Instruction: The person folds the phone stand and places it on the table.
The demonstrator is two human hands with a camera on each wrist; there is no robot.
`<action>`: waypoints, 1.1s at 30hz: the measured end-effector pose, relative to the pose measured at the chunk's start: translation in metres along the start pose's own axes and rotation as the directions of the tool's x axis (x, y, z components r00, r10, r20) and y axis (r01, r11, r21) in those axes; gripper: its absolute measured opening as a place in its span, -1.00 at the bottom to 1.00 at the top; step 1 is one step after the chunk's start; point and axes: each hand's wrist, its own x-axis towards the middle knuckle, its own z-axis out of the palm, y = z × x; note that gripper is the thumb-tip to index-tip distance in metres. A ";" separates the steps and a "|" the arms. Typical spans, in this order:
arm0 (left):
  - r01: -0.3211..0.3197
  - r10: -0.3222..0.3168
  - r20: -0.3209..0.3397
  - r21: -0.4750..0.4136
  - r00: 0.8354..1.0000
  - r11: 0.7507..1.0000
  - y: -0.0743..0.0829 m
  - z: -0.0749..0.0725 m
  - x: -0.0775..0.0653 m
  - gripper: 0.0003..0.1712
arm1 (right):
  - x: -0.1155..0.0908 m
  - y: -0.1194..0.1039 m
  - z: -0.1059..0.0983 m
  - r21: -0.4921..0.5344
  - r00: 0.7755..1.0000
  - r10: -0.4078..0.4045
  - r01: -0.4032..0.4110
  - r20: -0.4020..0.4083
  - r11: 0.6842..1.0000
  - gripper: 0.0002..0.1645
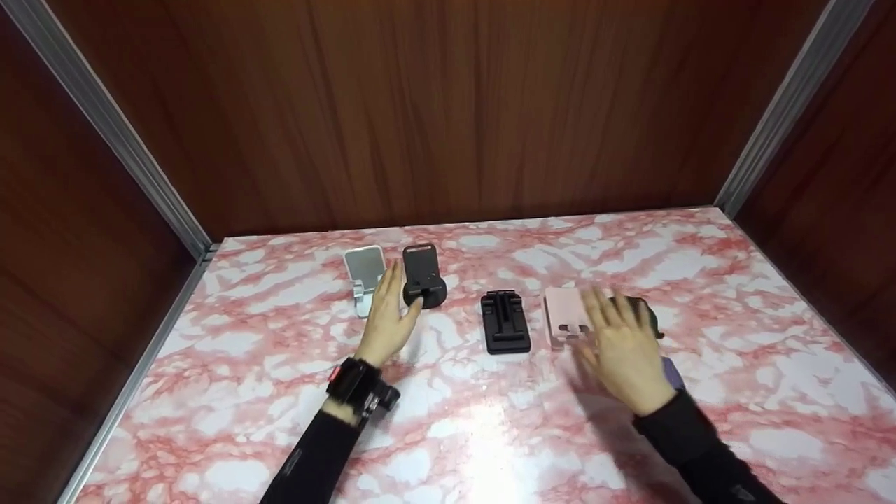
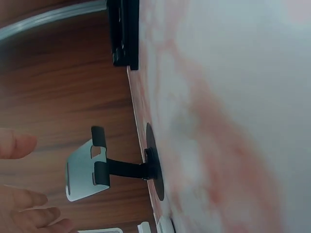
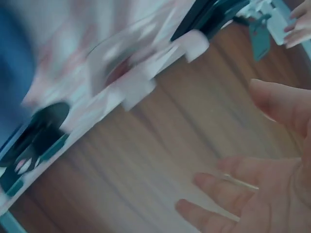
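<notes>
Left hand (image 1: 388, 322), fingers extended, beside black round-based stand (image 1: 421, 264); right hand (image 1: 625, 353), spread, near pink rectangular stand (image 1: 564, 308). Likely reaching; gripping needs curl.

In the head view the tabletop (image 1: 238, 392) is brightly lit, a white glare at its near middle suggesting light from above; the back wall (image 1: 455, 112) is dim. A soft shadow falls left of the right hand (image 1: 623, 357), which is slightly blurred. The left wrist view is cool and hazy, the near tabletop out of focus. The right wrist view is bluish, heavily smearing the pale stand (image 3: 139, 87).
</notes>
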 end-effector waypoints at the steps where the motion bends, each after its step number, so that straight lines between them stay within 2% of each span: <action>1: 0.014 -0.014 -0.004 -0.007 1.000 1.000 0.000 0.001 0.004 -0.20 | 0.001 -0.004 0.002 0.009 1.000 -0.007 0.007 0.016 1.000 -0.07; 5: 0.067 -0.067 -0.001 -0.037 0.998 0.997 0.000 0.005 0.016 -0.21 | 0.005 -0.018 0.010 0.044 0.998 -0.034 0.032 0.052 0.999 -0.08; 9: 0.142 -0.142 0.015 -0.068 0.990 0.987 -0.002 0.008 0.026 -0.22 | 0.005 -0.027 0.016 0.062 0.997 -0.072 0.071 0.023 0.996 -0.06; 13: 0.198 -0.199 0.003 -0.105 0.980 0.974 -0.004 0.012 0.035 -0.26 | 0.003 -0.033 0.021 0.065 0.994 -0.109 0.108 0.013 0.992 -0.07; 18: 0.198 -0.208 -0.051 -0.155 0.977 0.968 -0.009 0.020 0.044 -0.35 | 0.000 -0.039 0.027 0.057 0.989 -0.151 0.150 0.003 0.987 -0.09; 25: 0.151 -0.178 -0.143 -0.187 0.973 0.971 -0.016 0.031 0.046 -0.50 | -0.003 -0.043 0.034 0.075 0.984 -0.180 0.181 -0.015 0.981 -0.13; 30: 0.132 -0.170 -0.167 -0.219 0.971 0.967 -0.017 0.033 0.049 -0.66 | -0.004 -0.044 0.035 0.089 0.983 -0.185 0.185 -0.009 0.979 -0.14; 33: 0.152 -0.196 -0.161 -0.248 0.967 0.957 -0.016 0.032 0.051 -0.74 | -0.005 -0.043 0.034 0.096 0.983 -0.184 0.184 -0.006 0.978 -0.14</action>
